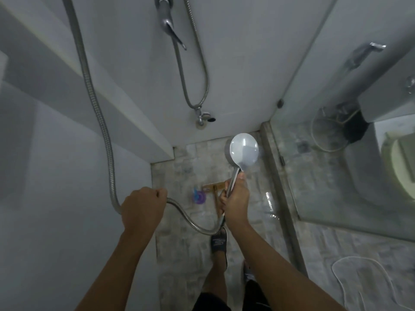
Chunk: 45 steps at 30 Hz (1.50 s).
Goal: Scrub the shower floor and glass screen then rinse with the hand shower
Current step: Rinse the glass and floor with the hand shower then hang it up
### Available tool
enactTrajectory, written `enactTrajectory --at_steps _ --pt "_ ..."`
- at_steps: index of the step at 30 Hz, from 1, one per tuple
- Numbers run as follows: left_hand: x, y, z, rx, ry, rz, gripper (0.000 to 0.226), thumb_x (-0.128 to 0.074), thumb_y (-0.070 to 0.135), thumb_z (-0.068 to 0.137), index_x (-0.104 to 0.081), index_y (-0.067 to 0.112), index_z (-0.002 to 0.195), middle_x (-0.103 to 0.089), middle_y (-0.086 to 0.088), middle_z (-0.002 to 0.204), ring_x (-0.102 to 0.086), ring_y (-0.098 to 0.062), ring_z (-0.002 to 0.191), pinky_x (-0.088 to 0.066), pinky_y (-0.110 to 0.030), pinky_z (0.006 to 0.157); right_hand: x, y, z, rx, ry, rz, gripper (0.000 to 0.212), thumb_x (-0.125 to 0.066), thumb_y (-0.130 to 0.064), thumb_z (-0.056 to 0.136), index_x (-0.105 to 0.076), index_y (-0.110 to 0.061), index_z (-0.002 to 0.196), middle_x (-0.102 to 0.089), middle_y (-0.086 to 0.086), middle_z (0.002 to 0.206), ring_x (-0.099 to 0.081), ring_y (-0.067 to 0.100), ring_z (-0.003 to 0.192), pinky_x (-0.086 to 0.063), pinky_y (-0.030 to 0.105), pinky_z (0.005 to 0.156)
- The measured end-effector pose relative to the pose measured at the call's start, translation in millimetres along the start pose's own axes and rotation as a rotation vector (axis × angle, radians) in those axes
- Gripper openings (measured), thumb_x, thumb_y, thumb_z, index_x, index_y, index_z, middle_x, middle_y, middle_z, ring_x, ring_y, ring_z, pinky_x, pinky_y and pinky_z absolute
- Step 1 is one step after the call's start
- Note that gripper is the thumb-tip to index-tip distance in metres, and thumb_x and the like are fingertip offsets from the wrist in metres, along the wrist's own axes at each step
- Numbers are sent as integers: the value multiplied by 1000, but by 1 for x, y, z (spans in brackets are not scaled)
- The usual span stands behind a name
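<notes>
My right hand [235,198] grips the chrome handle of the hand shower [243,150], whose round head faces down over the far right part of the tiled shower floor [184,171]. My left hand [143,207] is closed around the metal hose [96,113], which loops from it under to the handle. The glass screen [318,122] stands to the right of the shower head. A wooden scrub brush [213,188] lies on the floor beneath my right hand, partly hidden by it. No water spray is clearly visible.
A purple and blue object [199,195] lies on the floor beside the brush. The mixer tap [170,25] and a second hose with a wall valve [202,116] hang on the far wall. My sandalled feet [219,242] stand on the tiles. A toilet [395,162] shows beyond the glass.
</notes>
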<state>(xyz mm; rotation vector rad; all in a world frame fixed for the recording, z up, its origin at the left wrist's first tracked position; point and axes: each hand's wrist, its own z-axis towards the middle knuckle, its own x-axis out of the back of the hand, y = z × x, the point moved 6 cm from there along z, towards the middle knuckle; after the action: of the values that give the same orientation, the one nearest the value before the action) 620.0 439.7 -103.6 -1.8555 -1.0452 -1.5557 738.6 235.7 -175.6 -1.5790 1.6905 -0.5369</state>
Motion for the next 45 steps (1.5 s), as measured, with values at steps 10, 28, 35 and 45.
enactTrajectory --at_steps 10,28,35,45 --pt "26 -30 70 -31 119 38 54 -48 27 97 -57 4 49 -48 -8 44 -45 -24 42 -28 -24 44 -67 -12 38 -54 107 186 64 -33 -73 93 -47 -19 61 -29 4 48 -26 14 39 -27 20 42" --pt "6 6 91 -71 -6 23 52 -51 24 94 -49 10 44 -39 -4 41 -36 -20 39 -18 -24 44 -23 -14 64 -24 275 126 65 -35 -78 86 -49 -18 66 -32 5 51 -29 16 41 -27 24 44" --pt "3 9 97 -62 -17 39 50 -51 26 94 -57 5 49 -45 -8 45 -44 -26 43 -23 -25 46 -13 -16 63 -37 314 163 65 -34 -77 88 -50 -17 71 -35 3 49 -31 16 39 -28 22 42" --pt "10 61 95 -121 -17 -42 47 -48 27 94 -67 -2 64 -57 -13 58 -52 -29 56 -41 -31 56 17 -76 62 163 422 95 62 -35 -73 88 -50 -14 74 -38 2 49 -34 16 41 -31 26 43"
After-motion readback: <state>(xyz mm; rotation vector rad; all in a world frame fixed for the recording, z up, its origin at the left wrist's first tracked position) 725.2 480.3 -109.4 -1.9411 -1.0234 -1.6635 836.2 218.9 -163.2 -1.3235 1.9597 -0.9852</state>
